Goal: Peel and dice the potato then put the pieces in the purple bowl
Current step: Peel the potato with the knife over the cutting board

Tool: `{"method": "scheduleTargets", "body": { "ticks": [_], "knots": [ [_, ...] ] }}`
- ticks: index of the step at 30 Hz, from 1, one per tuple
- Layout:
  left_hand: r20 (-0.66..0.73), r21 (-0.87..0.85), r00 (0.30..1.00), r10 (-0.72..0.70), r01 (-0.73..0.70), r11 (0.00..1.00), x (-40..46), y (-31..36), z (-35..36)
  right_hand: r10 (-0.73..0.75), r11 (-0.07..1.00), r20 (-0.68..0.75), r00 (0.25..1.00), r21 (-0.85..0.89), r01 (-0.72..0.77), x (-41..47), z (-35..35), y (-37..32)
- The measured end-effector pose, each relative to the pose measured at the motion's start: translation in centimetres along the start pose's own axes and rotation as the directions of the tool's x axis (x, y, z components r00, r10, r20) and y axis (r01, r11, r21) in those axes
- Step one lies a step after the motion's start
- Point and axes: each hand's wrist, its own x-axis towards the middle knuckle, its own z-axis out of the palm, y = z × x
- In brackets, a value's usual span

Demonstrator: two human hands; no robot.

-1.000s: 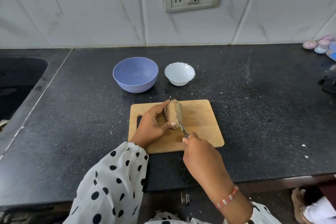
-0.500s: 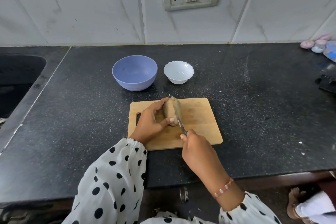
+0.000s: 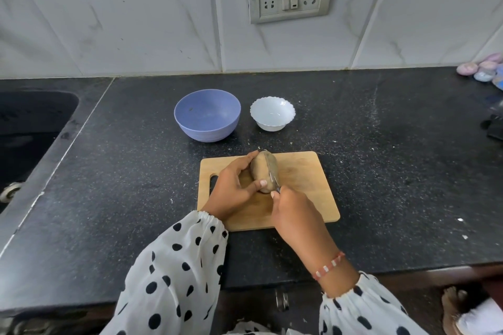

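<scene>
Gripping the potato on the cutting board as before, left hand cupped around it; right hand clenched on the knife, blade drawn nearer along the skin. Purple bowl beyond the board's far edge; bare counter rightward.

Potato on cutting board; two bowls behind board, sink far left.

single head cam, you're looking forward and steeply down over the dark surface from its front edge. wide-angle, close in: cutting board sits centre frame, tiled wall fills the top, sink clipped at left. no second view.
</scene>
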Motion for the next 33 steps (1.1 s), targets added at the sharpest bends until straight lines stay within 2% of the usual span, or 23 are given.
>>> {"method": "scheduleTargets", "body": {
  "ticks": [4,9,16,21,24,28,33],
  "knots": [
    [0.013,0.029,1.0,0.014,-0.015,0.999,0.1,0.6,0.4,0.023,0.995,0.023,0.999,0.096,-0.025,0.4,-0.6,1.0],
    [0.016,0.029,0.999,0.046,-0.046,0.998,-0.4,0.5,0.5,-0.053,0.996,-0.055,0.997,-0.08,0.049,-1.2,0.1,0.7],
    [0.043,0.002,0.997,0.058,-0.058,0.998,-0.3,0.8,0.4,0.074,0.961,0.154,0.985,0.254,-0.112,-0.6,-3.1,1.5],
    [0.051,-0.002,0.998,0.024,-0.024,1.0,-0.2,0.9,0.1,0.058,0.92,0.067,0.996,0.384,-0.08,-0.5,-4.2,2.0],
    [0.063,0.054,0.996,0.062,-0.065,0.996,-0.3,1.0,0.2,0.063,0.916,0.048,0.997,0.394,-0.077,0.0,-3.7,2.0],
    [0.087,0.02,0.995,0.045,-0.047,0.999,0.0,1.2,0.1,0.05,0.919,0.027,0.998,0.391,-0.056,0.5,-3.1,1.7],
    [0.105,0.025,0.994,0.02,-0.023,0.999,0.3,1.2,0.2,0.03,0.962,-0.031,0.999,0.271,-0.02,1.3,-3.1,1.0]
  ]
}}
